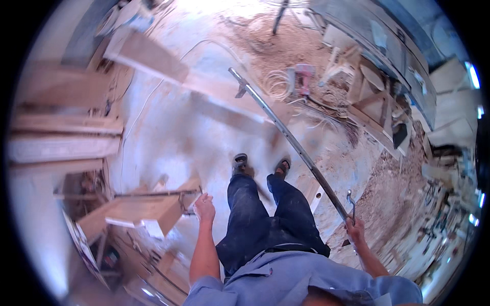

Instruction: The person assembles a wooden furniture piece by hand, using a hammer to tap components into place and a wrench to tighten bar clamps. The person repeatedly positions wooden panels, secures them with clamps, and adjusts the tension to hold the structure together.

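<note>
My right hand point(356, 232) is closed round the near end of a long metal bar clamp point(293, 140), beside its bent crank handle point(350, 200). The bar slants away to the far left across the floor, with a small jaw near its far end. My left hand point(204, 208) is raised at the left, its fingers loosely bent and partly apart, with nothing visible in them. Close beside that hand is a wooden workpiece point(135, 211) with a thin dark bar point(153, 194) along its top; whether my fingertips touch it I cannot tell.
Wooden boards point(66, 145) are stacked at the left. A blurred long plank point(148, 56) lies ahead. Sawdust point(275, 35), a coiled pale cable point(277, 84) and a pink-red tool or box point(304, 76) lie beyond the clamp. Wood offcuts point(372, 102) are heaped at the right, near a large grey panel point(393, 46).
</note>
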A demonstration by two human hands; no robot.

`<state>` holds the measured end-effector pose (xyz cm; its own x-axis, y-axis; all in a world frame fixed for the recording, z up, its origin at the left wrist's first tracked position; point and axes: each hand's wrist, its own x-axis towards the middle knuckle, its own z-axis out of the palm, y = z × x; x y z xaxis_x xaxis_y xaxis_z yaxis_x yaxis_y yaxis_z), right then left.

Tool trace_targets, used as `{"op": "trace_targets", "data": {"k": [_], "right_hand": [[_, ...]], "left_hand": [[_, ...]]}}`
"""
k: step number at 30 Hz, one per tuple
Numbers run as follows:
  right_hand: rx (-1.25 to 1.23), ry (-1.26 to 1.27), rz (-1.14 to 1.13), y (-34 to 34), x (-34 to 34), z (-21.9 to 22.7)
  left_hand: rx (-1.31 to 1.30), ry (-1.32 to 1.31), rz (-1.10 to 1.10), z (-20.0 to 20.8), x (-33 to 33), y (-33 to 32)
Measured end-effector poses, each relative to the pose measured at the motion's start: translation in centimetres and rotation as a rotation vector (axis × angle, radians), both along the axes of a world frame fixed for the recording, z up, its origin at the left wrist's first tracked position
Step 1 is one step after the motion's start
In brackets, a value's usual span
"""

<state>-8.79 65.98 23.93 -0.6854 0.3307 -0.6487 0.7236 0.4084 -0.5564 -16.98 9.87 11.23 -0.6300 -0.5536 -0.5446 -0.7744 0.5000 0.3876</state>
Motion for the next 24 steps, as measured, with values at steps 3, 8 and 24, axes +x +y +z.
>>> {"op": "trace_targets", "data": {"k": [3,8,24], "right_hand": [[-0.055,-0.074,0.089,0.0,2.2,-0.1],[-0.165,0.001,0.247,-4.2,6.7,-1.8],[-0.159,0.029,0.557,-46.6,12.9,3.7]], "left_hand": [[-0.089,-0.014,-0.021,2.6,7.4,-1.5],[-0.162,0.169,0.038,5.5,15.7,-6.0],[-0.12,0.286,0.593,7.5,56.2,-32.4]]}}
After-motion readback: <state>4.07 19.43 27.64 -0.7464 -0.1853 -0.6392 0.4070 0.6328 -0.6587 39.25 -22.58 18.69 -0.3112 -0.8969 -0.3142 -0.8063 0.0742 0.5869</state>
